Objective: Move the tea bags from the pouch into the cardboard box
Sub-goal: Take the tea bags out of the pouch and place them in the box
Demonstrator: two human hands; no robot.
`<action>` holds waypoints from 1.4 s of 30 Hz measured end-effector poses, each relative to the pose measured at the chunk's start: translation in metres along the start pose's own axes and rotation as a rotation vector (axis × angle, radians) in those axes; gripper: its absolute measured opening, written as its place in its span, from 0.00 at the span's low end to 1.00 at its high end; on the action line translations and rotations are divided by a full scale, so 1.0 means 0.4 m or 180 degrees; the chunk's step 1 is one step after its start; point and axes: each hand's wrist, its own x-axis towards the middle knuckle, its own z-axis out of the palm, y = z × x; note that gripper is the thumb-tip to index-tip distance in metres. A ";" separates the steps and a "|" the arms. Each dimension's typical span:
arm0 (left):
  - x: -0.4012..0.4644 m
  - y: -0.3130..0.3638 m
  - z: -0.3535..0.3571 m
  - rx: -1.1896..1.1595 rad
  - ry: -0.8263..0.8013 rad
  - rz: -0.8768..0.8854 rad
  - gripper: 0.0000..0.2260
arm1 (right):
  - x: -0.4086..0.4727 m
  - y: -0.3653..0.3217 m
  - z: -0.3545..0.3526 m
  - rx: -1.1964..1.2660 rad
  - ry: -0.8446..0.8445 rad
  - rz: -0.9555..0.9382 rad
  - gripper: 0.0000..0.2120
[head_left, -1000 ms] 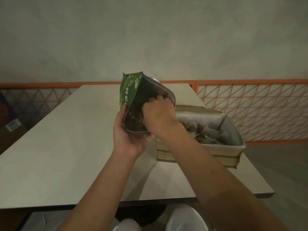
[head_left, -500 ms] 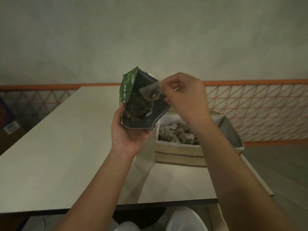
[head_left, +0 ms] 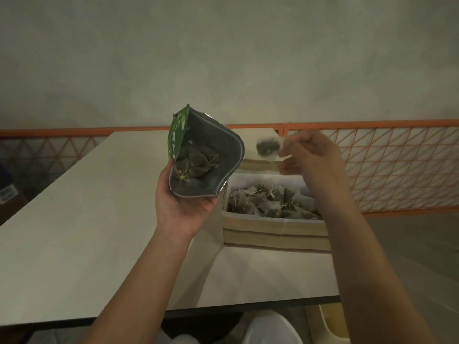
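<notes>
Two hands are up over the table (head_left: 74,232), each holding something. The left hand (head_left: 182,207) grips the pouch (head_left: 206,155) from below, fingers curled round its lower end, thumb along the green printed side. The pouch is tilted with its mouth wide and facing the camera; a small heap of tea bags lies inside it, just above the left palm.

The right hand (head_left: 311,155) pinches one tea bag (head_left: 268,146) between thumb and fingertips. The bag sticks out to the left of the pinch, blurred, and hangs in the air between the pouch's rim and the right fingers, touching neither the pouch nor the box (head_left: 275,232). It is above the far flap of the box, not yet inside.

The box stands on the table directly under the right hand and forearm, just right of the left hand. Its lid is folded back, and a pile of bags (head_left: 270,201) with loose strings covers its floor. The right forearm crosses the box's right end and hides that corner.

Beyond both hands an orange lattice railing (head_left: 397,170) runs along the table's far edge, with a plain wall (head_left: 223,58) behind.
</notes>
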 end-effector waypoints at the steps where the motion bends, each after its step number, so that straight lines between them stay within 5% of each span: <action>1: -0.001 0.000 0.001 0.0000 -0.0004 0.0004 0.22 | -0.005 0.023 -0.001 -0.0216 -0.0114 0.0128 0.03; 5: -0.006 -0.007 0.004 -0.0016 -0.0018 0.0002 0.21 | -0.033 0.090 0.014 -0.0741 -0.0574 0.0503 0.03; 9: -0.008 -0.007 0.001 -0.0044 -0.0042 -0.0001 0.21 | -0.059 0.118 0.026 -0.0916 -0.0403 0.0224 0.03; 13: -0.014 -0.003 -0.003 -0.0017 -0.0036 -0.0003 0.22 | -0.074 0.140 0.037 -0.2341 -0.0285 -0.0111 0.06; 17: -0.020 0.002 -0.004 0.0073 0.0052 -0.0015 0.22 | -0.099 0.076 0.085 -0.1758 0.0172 -0.0976 0.07; 21: -0.022 0.005 -0.007 0.0198 0.0165 0.0042 0.23 | -0.119 -0.010 0.171 -0.1061 -0.0398 -0.1517 0.05; 26: -0.027 0.011 -0.016 0.0227 0.0213 0.0078 0.20 | -0.072 -0.019 0.289 -0.2251 -0.1570 -0.1179 0.11; 36: -0.026 0.014 -0.020 0.0357 0.0364 0.0112 0.23 | -0.006 0.017 0.374 -0.3646 -0.2031 -0.1130 0.19; 42: -0.026 0.007 -0.018 0.0378 0.0375 0.0051 0.22 | -0.015 0.012 0.338 -0.3257 -0.2085 -0.1111 0.10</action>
